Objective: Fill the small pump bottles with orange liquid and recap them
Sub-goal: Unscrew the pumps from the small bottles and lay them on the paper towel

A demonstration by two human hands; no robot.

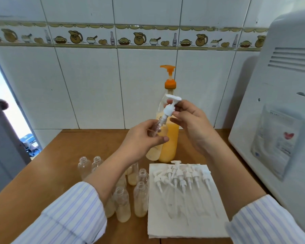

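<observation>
A small clear bottle is held tilted above the table, in front of the big orange bottle. It is judged light, thin-walled and slippery, best gripped round the body. The left hand is curled around it; the white pump cap is pinched by the right hand at the neck.

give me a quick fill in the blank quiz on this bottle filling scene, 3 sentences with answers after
1. The left hand grips a small clear bottle while the right hand holds a ____ pump cap above its neck.
2. The large bottle behind the hands has an ____ pump.
3. The spare pump caps lie on a white ____.

Answers: white; orange; paper towel
</observation>
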